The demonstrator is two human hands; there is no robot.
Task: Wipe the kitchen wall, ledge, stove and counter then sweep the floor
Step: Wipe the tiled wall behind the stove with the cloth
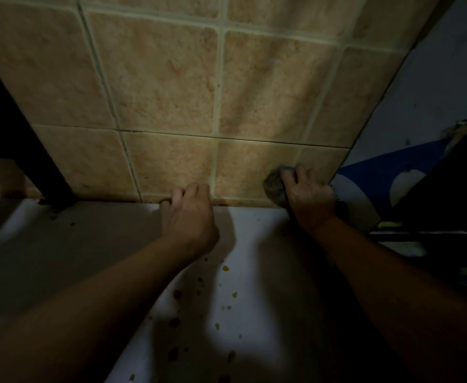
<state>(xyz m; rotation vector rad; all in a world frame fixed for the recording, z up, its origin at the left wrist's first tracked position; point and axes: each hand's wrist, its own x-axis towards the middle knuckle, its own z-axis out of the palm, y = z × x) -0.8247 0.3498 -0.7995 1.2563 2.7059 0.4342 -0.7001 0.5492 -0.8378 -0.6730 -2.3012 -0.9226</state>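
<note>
Cloth bunched in right hand's grip, pressed against tiled wall.

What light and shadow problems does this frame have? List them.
Head view: dim overall, one bright patch on the tiled wall; both forearms throw hard shadows over the spattered white counter; corners fall to black; wide-angle bends the grout lines; cloth under right hand is murky.
</note>
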